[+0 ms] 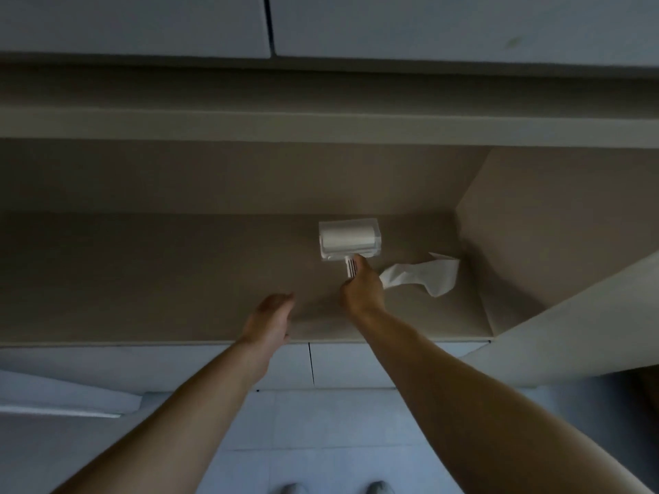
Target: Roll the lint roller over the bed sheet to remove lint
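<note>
A white lint roller in its clear cover lies on a beige countertop inside a recessed niche. My right hand reaches over the counter, its fingers closed around the roller's ribbed white handle. My left hand hovers above the counter's front edge to the left, fingers apart and holding nothing. No bed sheet is in view.
A crumpled white tissue lies on the counter just right of my right hand. White upper cabinets hang above the niche, and white drawer fronts sit below the counter. The niche's side wall closes off the right.
</note>
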A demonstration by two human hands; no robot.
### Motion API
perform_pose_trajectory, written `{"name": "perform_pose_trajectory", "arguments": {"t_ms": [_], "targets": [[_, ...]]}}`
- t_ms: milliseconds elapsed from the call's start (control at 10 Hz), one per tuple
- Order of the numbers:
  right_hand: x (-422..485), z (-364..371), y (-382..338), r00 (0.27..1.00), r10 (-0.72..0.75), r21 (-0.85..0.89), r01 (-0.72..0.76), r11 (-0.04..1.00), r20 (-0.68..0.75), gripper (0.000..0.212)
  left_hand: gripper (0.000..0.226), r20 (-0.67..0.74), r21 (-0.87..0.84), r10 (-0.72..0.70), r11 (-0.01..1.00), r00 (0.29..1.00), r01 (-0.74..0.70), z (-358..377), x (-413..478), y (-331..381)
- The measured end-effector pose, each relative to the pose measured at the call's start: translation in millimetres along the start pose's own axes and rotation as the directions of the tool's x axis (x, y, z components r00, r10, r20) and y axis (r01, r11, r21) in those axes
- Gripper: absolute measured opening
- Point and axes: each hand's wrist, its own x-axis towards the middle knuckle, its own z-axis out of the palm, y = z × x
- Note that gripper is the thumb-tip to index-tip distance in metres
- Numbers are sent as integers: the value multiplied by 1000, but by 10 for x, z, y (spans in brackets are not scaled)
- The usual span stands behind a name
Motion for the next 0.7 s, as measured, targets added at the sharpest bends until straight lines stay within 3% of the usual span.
{"name": "perform_pose_trajectory", "arguments": {"t_ms": [200,600,700], "targets": [[296,166,-12,995,-12,-120,0,993,-99,65,20,1,182,122,976,993,-120,-33,129,-62],[261,273,111,984,-82,-334,26,942,-156,69,58,56,453,246,857,968,-244,94,232,-92],[115,120,155,974,-178,-329,124,936,-138,64,45,38,508,286,820,958,-265,98,209,-118]]}}
